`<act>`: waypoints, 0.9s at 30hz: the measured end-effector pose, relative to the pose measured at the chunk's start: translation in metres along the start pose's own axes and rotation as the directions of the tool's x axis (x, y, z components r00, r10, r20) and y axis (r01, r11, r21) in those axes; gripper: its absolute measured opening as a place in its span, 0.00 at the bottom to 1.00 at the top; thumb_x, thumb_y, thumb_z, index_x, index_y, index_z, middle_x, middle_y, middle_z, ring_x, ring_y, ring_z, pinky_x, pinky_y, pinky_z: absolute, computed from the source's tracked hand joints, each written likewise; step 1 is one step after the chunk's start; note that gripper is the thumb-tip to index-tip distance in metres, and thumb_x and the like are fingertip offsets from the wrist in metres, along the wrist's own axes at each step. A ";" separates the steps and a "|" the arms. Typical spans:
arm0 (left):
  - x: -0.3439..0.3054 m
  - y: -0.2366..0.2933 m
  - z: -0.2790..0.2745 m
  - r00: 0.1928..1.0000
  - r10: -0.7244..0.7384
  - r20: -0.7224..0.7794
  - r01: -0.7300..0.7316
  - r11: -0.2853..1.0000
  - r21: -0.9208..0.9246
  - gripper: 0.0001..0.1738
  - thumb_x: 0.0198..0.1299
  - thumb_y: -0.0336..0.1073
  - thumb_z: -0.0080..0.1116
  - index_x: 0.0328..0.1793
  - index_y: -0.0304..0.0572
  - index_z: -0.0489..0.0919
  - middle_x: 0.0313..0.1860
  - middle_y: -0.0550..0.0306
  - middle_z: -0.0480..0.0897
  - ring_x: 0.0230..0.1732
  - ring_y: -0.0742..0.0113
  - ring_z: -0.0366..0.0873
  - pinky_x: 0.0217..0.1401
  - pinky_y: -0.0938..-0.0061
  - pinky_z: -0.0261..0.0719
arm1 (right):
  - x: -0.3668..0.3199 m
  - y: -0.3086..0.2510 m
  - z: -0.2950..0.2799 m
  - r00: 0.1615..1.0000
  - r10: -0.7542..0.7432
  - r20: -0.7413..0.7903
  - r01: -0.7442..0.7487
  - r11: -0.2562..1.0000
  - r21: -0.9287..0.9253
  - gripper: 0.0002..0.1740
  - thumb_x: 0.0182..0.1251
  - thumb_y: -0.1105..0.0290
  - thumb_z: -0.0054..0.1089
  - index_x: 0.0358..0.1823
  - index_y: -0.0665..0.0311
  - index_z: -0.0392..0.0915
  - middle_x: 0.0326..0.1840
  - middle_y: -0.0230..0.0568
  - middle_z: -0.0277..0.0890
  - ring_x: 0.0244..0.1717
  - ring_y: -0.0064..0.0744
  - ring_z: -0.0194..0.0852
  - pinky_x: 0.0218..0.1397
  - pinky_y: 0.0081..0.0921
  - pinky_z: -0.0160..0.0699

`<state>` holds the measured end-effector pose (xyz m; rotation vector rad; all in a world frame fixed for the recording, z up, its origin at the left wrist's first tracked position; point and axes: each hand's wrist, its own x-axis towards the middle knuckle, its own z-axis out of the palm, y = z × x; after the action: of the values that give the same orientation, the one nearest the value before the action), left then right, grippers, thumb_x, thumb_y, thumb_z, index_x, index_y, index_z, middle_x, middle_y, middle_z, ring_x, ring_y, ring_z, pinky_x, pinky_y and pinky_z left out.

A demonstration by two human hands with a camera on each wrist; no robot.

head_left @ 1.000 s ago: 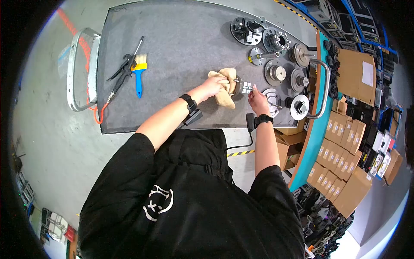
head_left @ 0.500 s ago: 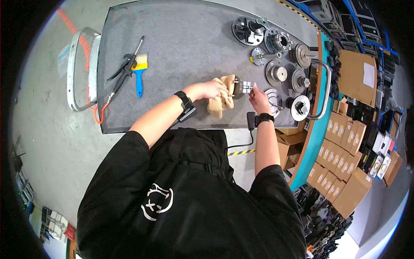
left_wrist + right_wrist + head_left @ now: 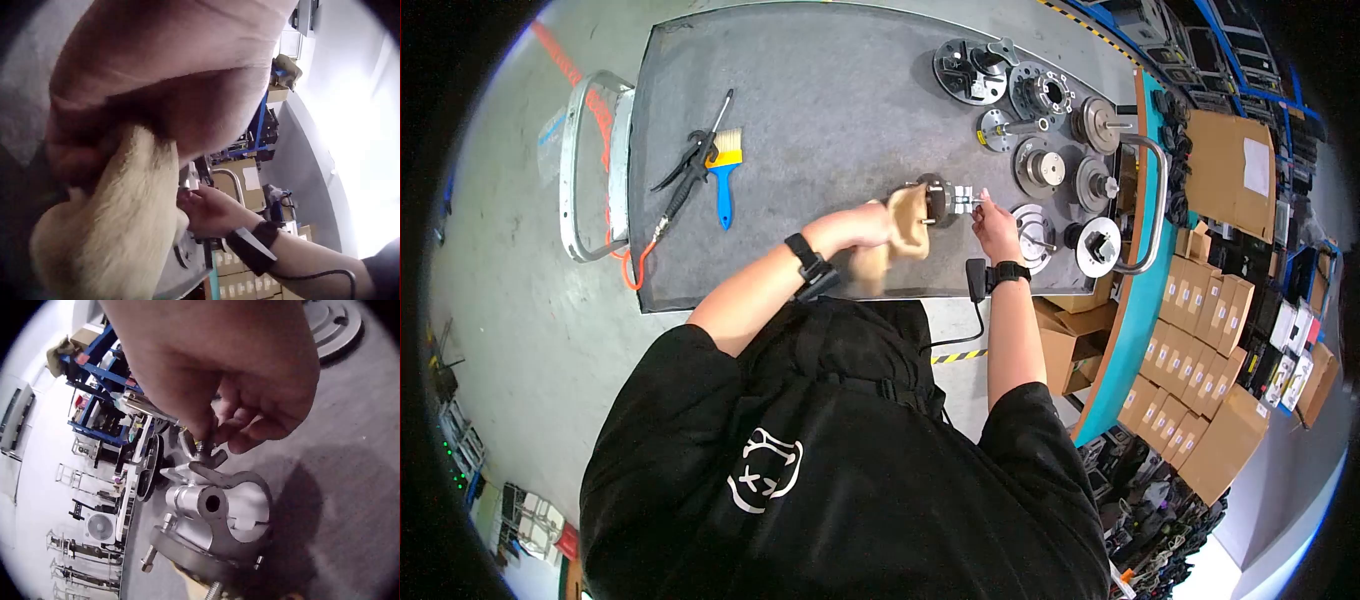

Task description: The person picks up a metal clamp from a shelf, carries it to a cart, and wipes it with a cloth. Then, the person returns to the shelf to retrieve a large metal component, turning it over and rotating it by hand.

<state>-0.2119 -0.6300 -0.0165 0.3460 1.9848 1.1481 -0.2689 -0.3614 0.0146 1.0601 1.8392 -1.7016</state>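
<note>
In the head view, my left hand (image 3: 868,225) grips a crumpled beige cloth (image 3: 912,225) against the left end of a metal clamp assembly (image 3: 945,203). The loose lower part of the cloth is blurred. From the left wrist view, the cloth (image 3: 125,231) hangs out of the curled fingers. On the other end, my right hand (image 3: 998,232) pinches the threaded end with thumb and fingers. Up close in the right wrist view, the clamp assembly (image 3: 247,509) has a silver split ring, a wing nut (image 3: 187,444) and a round flange with bolts sticking out.
Several round metal flanged parts (image 3: 1040,168) stand along the table's right side. A blue-handled paintbrush (image 3: 724,190) and an air blow gun (image 3: 688,180) with an orange hose lie at left on the grey tabletop (image 3: 820,90). A metal handle (image 3: 1157,205) rises at the right edge.
My left hand has shifted left with the cloth, baring more of the flange and bolts. The assembly appears turned slightly, while my right hand stays at its threaded end.
</note>
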 end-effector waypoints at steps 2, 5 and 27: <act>-0.029 -0.001 -0.014 0.955 -0.253 0.157 0.272 0.955 -0.118 0.09 0.56 0.29 0.52 0.33 0.37 0.84 0.29 0.53 0.83 0.31 0.61 0.79 0.36 0.64 0.76 | 0.000 0.002 0.001 1.000 -0.011 -0.003 0.011 1.000 -0.002 0.15 0.69 0.56 0.63 0.35 0.61 0.75 0.26 0.26 0.70 0.27 0.20 0.69 0.29 0.19 0.65; -0.052 -0.037 -0.027 0.993 -0.011 0.114 0.060 0.896 -0.440 0.15 0.54 0.29 0.52 0.46 0.34 0.85 0.39 0.57 0.85 0.41 0.67 0.81 0.46 0.73 0.78 | -0.007 0.000 0.003 0.993 -0.116 0.021 0.117 0.987 -0.107 0.20 0.66 0.54 0.66 0.38 0.66 0.79 0.30 0.31 0.76 0.30 0.21 0.75 0.27 0.20 0.68; -0.169 -0.043 -0.046 0.928 -0.333 -0.166 0.092 0.638 -0.765 0.14 0.58 0.28 0.52 0.49 0.32 0.82 0.43 0.58 0.85 0.43 0.69 0.81 0.47 0.74 0.78 | -0.114 -0.012 0.091 0.400 -0.737 0.545 0.842 0.059 -0.537 0.12 0.57 0.66 0.69 0.30 0.67 0.76 0.31 0.46 0.75 0.38 0.50 0.75 0.39 0.41 0.74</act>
<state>-0.1315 -0.7791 0.0456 -0.5214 1.5279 1.8075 -0.2240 -0.4778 0.0922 -0.6491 2.8831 -0.9468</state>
